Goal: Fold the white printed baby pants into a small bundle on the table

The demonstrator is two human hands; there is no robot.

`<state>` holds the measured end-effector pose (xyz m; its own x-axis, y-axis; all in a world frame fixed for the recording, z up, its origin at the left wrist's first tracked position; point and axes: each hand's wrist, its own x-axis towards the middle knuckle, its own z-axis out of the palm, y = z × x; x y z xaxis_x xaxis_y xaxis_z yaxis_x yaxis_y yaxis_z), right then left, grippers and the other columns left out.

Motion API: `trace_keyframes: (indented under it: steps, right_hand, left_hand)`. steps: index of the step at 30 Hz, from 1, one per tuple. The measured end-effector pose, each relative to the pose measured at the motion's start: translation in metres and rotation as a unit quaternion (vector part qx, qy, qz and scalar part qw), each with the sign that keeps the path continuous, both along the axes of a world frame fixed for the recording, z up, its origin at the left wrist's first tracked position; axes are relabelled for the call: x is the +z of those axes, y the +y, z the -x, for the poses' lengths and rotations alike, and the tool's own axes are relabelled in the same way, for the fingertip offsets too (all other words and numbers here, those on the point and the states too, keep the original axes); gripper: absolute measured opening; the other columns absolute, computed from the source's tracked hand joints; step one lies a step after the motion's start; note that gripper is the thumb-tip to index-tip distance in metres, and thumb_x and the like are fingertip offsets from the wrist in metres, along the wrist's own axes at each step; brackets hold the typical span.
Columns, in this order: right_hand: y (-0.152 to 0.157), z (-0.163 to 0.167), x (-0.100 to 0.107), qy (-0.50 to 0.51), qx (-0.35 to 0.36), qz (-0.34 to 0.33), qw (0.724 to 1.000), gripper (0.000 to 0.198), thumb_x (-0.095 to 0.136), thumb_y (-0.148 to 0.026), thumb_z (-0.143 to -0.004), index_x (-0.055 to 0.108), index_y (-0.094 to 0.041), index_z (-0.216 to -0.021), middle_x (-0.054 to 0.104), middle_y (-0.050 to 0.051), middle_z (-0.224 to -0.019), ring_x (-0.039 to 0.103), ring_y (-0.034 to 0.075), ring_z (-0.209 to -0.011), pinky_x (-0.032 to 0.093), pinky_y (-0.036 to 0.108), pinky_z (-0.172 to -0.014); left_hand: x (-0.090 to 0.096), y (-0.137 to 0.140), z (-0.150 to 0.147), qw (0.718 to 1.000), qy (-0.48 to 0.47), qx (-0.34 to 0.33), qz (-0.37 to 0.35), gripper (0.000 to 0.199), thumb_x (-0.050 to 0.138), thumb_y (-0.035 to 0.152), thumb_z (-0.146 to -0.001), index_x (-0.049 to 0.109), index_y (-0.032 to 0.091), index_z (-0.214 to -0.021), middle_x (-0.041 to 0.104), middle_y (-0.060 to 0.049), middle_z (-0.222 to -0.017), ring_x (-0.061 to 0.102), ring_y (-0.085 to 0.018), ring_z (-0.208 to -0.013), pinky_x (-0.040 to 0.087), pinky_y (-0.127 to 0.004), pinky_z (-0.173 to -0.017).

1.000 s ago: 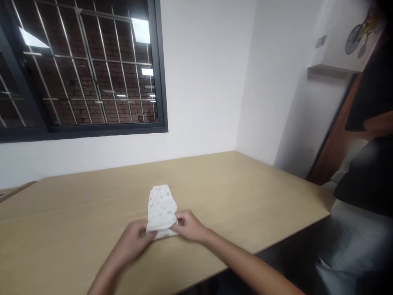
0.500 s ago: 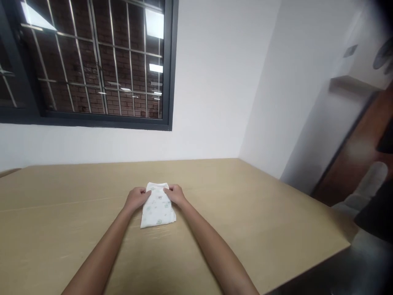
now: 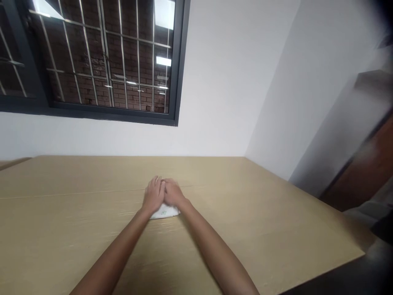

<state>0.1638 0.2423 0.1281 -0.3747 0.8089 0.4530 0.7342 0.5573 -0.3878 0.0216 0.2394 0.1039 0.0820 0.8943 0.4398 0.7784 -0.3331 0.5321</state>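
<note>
Cloth (image 3: 165,212) white, faint green print, mostly covered; hands (image 3: 154,196) together on top, cannot tell if pinching.

Bare left hand (image 3: 152,197) and right hand (image 3: 173,194)
Left forearm (image 3: 114,250) and right forearm (image 3: 211,248) uncovered too, slender at the wrists (image 3: 146,210), broader farther up; fingers (image 3: 156,183) slightly blurred
</note>
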Motion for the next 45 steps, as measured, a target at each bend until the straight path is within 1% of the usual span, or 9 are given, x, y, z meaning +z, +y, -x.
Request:
trace_keyframes:
  steps: [5,8,13,21,30,34,38,42,45]
  right_hand:
    - [-0.006,0.001,-0.021,-0.126,0.068,0.08,0.986,0.069,0.052,-0.035,-0.098,0.032,-0.019,-0.162,0.032,0.012,-0.169,0.026,0.029,-0.156,0.015,0.048,-0.129]
    - [-0.008,-0.007,-0.024,-0.133,0.058,0.125,0.981,0.069,0.041,-0.039,-0.102,0.02,-0.019,-0.166,0.016,0.009,-0.174,0.012,0.028,-0.161,0.009,0.05,-0.13]
    - [-0.011,-0.014,-0.014,-0.094,0.053,0.173,0.979,0.062,0.022,-0.036,-0.108,0.015,-0.019,-0.166,0.017,0.008,-0.173,0.008,0.024,-0.162,0.01,0.05,-0.13]
    - [-0.026,-0.036,-0.006,-0.108,0.04,0.198,0.973,0.065,0.021,-0.048,-0.108,0.016,-0.02,-0.166,0.013,0.005,-0.174,0.005,0.024,-0.162,0.009,0.052,-0.129]
    - [-0.031,-0.042,-0.007,-0.11,0.004,0.2,0.973,0.063,0.022,-0.046,-0.108,0.016,-0.023,-0.166,0.013,0.007,-0.174,0.008,0.026,-0.162,0.008,0.057,-0.128]
    - [-0.038,-0.036,-0.007,-0.099,-0.086,0.188,0.973,0.064,0.022,-0.042,-0.108,0.021,-0.013,-0.165,0.019,0.013,-0.173,0.01,0.029,-0.161,0.007,0.057,-0.128]
    - [-0.058,-0.044,-0.006,-0.051,-0.16,0.105,0.98,0.059,0.023,-0.037,-0.108,0.04,-0.011,-0.158,0.034,0.016,-0.167,0.024,0.028,-0.158,0.018,0.049,-0.127]
    - [-0.094,-0.058,-0.003,0.009,-0.075,0.026,0.997,0.054,0.04,-0.045,-0.105,0.051,-0.021,-0.152,0.054,0.012,-0.156,0.049,0.027,-0.142,0.034,0.044,-0.12]
    - [-0.117,-0.061,-0.001,0.027,0.025,0.0,0.999,0.057,0.064,-0.054,-0.093,0.061,-0.026,-0.143,0.066,0.01,-0.141,0.057,0.028,-0.128,0.042,0.043,-0.113]
  left_hand:
    - [-0.019,-0.005,-0.01,0.993,0.055,-0.092,0.055,0.073,0.021,0.06,-0.105,0.033,0.014,-0.16,0.032,-0.014,-0.17,0.025,-0.026,-0.159,0.021,-0.049,-0.128]
    - [-0.022,-0.005,-0.007,0.988,0.08,-0.115,0.07,0.076,0.014,0.062,-0.105,0.024,0.016,-0.164,0.022,-0.01,-0.172,0.018,-0.024,-0.161,0.015,-0.048,-0.129]
    - [-0.022,-0.005,0.003,0.983,0.125,-0.101,0.09,0.075,0.01,0.056,-0.105,0.018,0.013,-0.166,0.015,-0.011,-0.173,0.012,-0.024,-0.161,0.013,-0.048,-0.129]
    - [-0.02,-0.012,0.012,0.971,0.188,-0.093,0.112,0.07,0.015,0.044,-0.104,0.021,0.01,-0.165,0.014,-0.01,-0.173,0.011,-0.026,-0.162,0.015,-0.052,-0.128]
    - [-0.019,-0.028,0.048,0.969,0.205,-0.071,0.122,0.066,0.016,0.044,-0.104,0.026,0.019,-0.164,0.019,-0.007,-0.173,0.019,-0.027,-0.16,0.018,-0.057,-0.126]
    - [-0.019,-0.037,0.054,0.972,0.205,-0.023,0.115,0.065,0.018,0.04,-0.103,0.032,0.014,-0.162,0.031,-0.013,-0.169,0.022,-0.032,-0.159,0.016,-0.059,-0.126]
    - [-0.016,-0.051,0.061,0.977,0.189,0.023,0.093,0.062,0.021,0.035,-0.103,0.039,0.011,-0.157,0.038,-0.018,-0.166,0.03,-0.033,-0.156,0.018,-0.055,-0.125]
    - [-0.011,-0.071,0.072,0.986,0.151,0.053,0.048,0.055,0.037,0.034,-0.099,0.049,0.014,-0.149,0.054,-0.019,-0.154,0.051,-0.034,-0.139,0.033,-0.05,-0.116]
    - [0.0,-0.089,0.07,0.995,0.1,-0.001,0.014,0.043,0.048,0.041,-0.096,0.065,0.02,-0.13,0.067,-0.014,-0.133,0.059,-0.032,-0.123,0.042,-0.045,-0.105]
